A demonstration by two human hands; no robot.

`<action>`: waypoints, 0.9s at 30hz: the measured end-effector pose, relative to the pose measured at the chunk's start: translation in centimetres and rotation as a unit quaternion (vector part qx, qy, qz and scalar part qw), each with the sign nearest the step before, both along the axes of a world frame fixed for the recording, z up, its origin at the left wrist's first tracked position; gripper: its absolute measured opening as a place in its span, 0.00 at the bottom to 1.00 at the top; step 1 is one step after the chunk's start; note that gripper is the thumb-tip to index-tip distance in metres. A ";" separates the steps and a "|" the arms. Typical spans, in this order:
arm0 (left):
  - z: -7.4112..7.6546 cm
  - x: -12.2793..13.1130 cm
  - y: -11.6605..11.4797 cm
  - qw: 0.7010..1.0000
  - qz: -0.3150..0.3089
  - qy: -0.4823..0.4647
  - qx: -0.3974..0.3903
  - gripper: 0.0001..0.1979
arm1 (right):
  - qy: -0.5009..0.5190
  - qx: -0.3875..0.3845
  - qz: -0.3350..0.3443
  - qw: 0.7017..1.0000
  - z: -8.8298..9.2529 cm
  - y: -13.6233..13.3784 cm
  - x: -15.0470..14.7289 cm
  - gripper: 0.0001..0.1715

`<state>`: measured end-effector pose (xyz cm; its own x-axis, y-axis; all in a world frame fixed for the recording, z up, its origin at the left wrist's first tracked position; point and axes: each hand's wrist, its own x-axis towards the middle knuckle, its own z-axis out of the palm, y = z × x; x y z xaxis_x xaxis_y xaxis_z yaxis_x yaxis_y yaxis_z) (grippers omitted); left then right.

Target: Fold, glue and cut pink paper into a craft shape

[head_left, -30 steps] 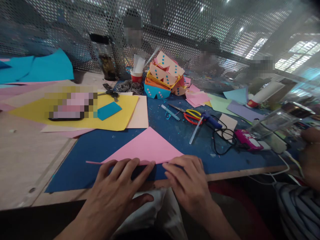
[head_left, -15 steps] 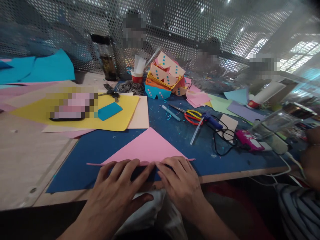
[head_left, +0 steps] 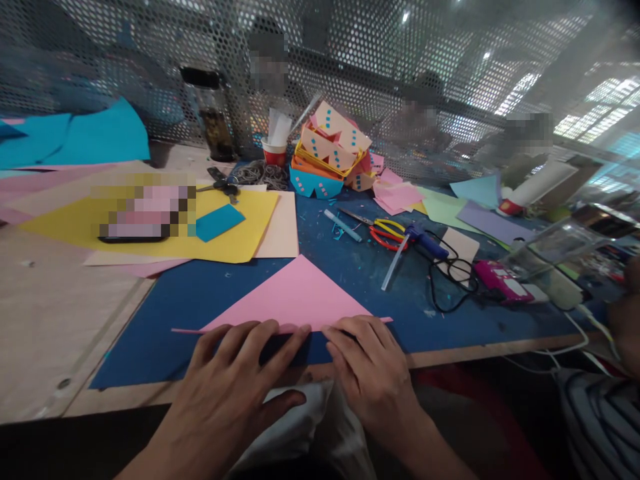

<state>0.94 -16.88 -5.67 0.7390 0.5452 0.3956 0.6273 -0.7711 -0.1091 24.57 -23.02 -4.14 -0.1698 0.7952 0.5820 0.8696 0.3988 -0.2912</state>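
Note:
A pink sheet of paper (head_left: 297, 293) lies on the blue mat, its point facing away from me. Its near edge is rolled into a thin tube whose ends stick out at both sides. My left hand (head_left: 233, 373) rests on the left part of the roll, fingers stretched and spread, thumb apart. On the right part lie the extended fingers of my right hand (head_left: 373, 363), closer together than those of the left. Both hands press from above without gripping; the fingers hide much of the roll.
Scissors (head_left: 385, 233), a blue glue gun (head_left: 425, 243) with its cord and a magenta box (head_left: 503, 281) lie to the right. Behind are stacked paper pieces (head_left: 330, 150) and a red cup (head_left: 274, 152). Yellow paper (head_left: 245, 233) bears a phone (head_left: 145, 217). Another person's hand (head_left: 627, 320) is at far right.
My right hand has slid a little to the right along the rolled edge, widening the gap between my hands. The left hand has hardly moved.

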 end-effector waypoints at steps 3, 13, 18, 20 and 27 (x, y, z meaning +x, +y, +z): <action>-0.1 0.0 0.0 1.000 0.000 0.003 -0.001 0.32 | 0.000 0.000 -0.007 1.000 0.0 -0.1 0.1 0.13; 0.3 0.2 -0.3 1.000 0.013 -0.006 -0.021 0.29 | -0.015 0.003 -0.038 0.999 -0.1 0.0 1.0 0.12; 0.1 -0.1 0.0 1.000 0.004 -0.003 -0.023 0.33 | -0.019 0.014 -0.034 0.999 -0.2 -0.1 1.1 0.13; 0.0 -0.2 0.1 1.000 -0.002 -0.002 -0.023 0.35 | -0.019 0.016 -0.032 0.999 -0.2 -0.1 1.1 0.13; 0.3 0.0 -0.4 0.998 0.029 -0.014 -0.046 0.28 | -0.007 0.026 -0.020 0.999 -0.3 -0.3 1.3 0.14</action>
<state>0.99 -17.31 -5.37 0.6948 0.6219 0.3612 0.6728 -0.7396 -0.0208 25.91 -23.37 -4.40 -0.1468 0.7705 0.6203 0.8895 0.3771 -0.2579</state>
